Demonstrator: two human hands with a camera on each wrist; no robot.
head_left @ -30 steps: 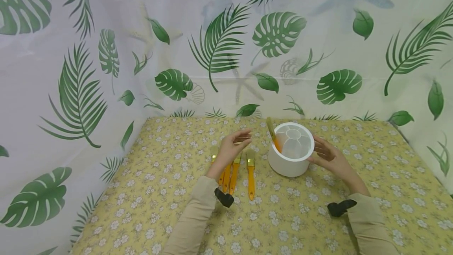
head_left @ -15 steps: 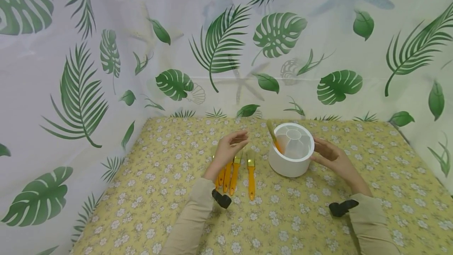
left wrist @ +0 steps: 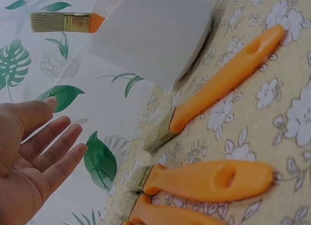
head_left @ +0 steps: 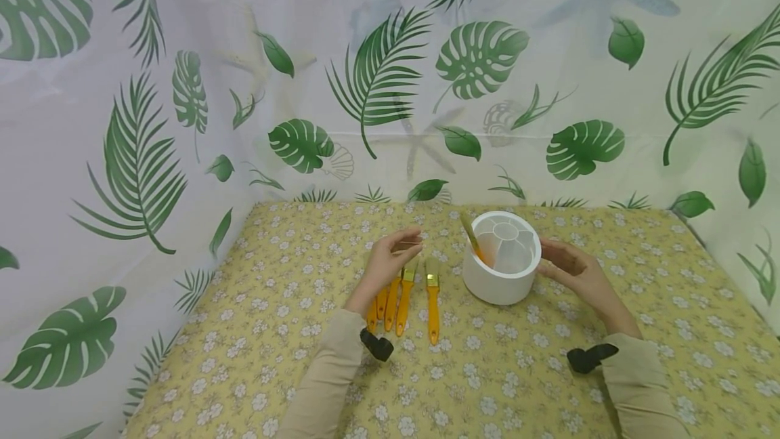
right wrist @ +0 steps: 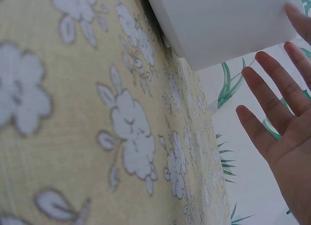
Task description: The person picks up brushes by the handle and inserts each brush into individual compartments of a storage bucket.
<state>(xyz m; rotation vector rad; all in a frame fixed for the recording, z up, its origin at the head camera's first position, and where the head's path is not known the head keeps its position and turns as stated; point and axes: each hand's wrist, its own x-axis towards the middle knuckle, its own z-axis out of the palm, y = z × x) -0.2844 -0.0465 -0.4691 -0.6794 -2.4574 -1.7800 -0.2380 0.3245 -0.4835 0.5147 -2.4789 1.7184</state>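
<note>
A round white organizer (head_left: 500, 284) with clear dividers stands upright on the table, and one paintbrush (head_left: 470, 233) leans inside it, bristles up. My right hand (head_left: 575, 273) is at the organizer's right side with relaxed fingers; in the right wrist view the thumb is close to its wall, and I cannot tell if it touches. Above a group of orange-handled paintbrushes (head_left: 403, 307) hovers my left hand (head_left: 388, 261), fingers loosely extended and holding nothing. It partly hides that group. Another paintbrush (head_left: 433, 310) lies by itself between the group and the organizer.
A yellow flowered cloth (head_left: 256, 358) covers the table. White curtains (head_left: 390, 87) printed with green leaves hang behind and at both sides. A black camera strap (head_left: 376, 345) sits on the left wrist, and another black strap (head_left: 591, 358) on the right.
My left hand has drifted slightly left and down, away from the organizer. The brush in the organizer has settled a little lower. My right hand has hardly moved.
</note>
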